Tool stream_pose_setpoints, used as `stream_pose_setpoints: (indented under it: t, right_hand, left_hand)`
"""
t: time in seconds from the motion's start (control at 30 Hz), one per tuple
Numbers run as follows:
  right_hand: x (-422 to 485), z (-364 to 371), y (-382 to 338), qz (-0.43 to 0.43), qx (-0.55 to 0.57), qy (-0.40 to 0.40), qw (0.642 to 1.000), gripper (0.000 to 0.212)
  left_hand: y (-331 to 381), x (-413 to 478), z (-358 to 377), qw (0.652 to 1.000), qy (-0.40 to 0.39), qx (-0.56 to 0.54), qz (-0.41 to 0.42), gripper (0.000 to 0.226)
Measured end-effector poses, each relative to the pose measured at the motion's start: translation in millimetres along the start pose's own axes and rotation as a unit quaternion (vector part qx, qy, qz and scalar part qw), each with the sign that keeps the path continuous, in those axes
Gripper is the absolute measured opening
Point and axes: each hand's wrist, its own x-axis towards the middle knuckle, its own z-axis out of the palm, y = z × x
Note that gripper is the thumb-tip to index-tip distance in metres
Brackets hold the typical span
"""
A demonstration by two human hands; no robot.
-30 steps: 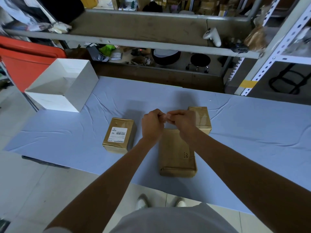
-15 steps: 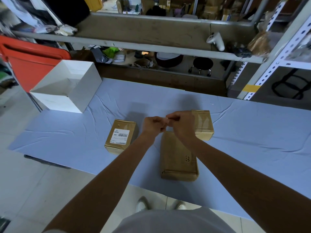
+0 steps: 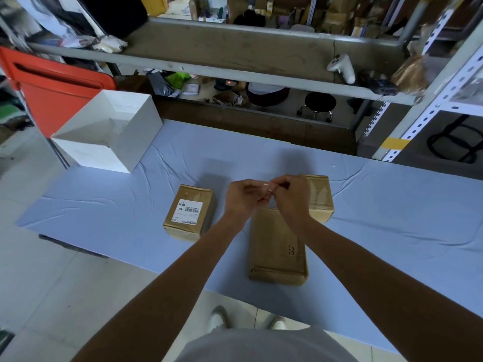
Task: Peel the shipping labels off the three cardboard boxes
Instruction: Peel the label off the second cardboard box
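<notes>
Three brown cardboard boxes lie on the blue-covered table (image 3: 392,218). The left box (image 3: 201,202) carries a white shipping label (image 3: 187,211) on its top. The long middle box (image 3: 277,246) and the right box (image 3: 318,202) show no label on top. My left hand (image 3: 241,198) and my right hand (image 3: 286,195) meet above the middle box's far end. Their fingertips pinch a small crumpled whitish scrap (image 3: 266,188) between them, most of it hidden by the fingers.
An open white box (image 3: 130,137) stands at the table's back left, with a red bin (image 3: 52,100) behind it. A grey shelf with clutter and a white controller (image 3: 342,66) runs along the back. A white perforated rack upright (image 3: 431,108) rises at the right.
Both hands stay together over the middle box, working the small scrap between the fingertips. The view has shifted slightly. The boxes have not moved.
</notes>
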Motion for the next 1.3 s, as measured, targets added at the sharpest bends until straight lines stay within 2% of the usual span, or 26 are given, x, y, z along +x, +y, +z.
stream_pose_setpoints:
  t: [0.1, 0.17, 0.4, 0.57, 0.73, 0.83, 0.93, 1.13, 1.3]
  right_hand:
    - [3, 1, 1, 0.105, 0.086, 0.009, 0.991, 0.021]
    - [2, 2, 2, 0.134, 0.109, 0.009, 0.985, 0.025]
    - [2, 2, -1, 0.123, 0.167, -0.008, 0.978, 0.011]
    - [10, -7, -3, 0.132, 0.18, -0.067, 0.972, 0.011]
    - [17, -13, -7, 0.131, 0.182, -0.071, 0.972, 0.029]
    - [17, -14, -5, 0.142, 0.206, -0.079, 0.965, 0.021]
    - [25, -20, -9, 0.145, 0.196, -0.076, 0.967, 0.021]
    - [37, -10, -20, 0.14, 0.178, -0.115, 0.967, 0.01]
    - [38, 12, -32, 0.143, 0.155, -0.155, 0.965, 0.007]
  left_hand:
    - [-1, -1, 2, 1.0, 0.01, 0.005, 0.022, 0.014]
    - [0, -1, 3, 0.999, 0.011, 0.013, 0.027, 0.014]
    - [3, 1, -4, 0.998, 0.021, 0.035, 0.052, 0.016]
    - [7, 4, 9, 0.982, 0.063, 0.168, 0.063, 0.027]
    - [17, 10, 15, 0.967, 0.069, 0.223, 0.098, 0.016]
    - [24, 11, 14, 0.97, 0.059, 0.221, 0.089, 0.007]
    - [31, 15, 11, 0.97, 0.05, 0.222, 0.084, 0.007]
    - [36, 23, 2, 0.984, 0.102, 0.149, 0.004, 0.005]
    - [39, 22, -23, 0.977, 0.133, 0.165, 0.005, 0.006]
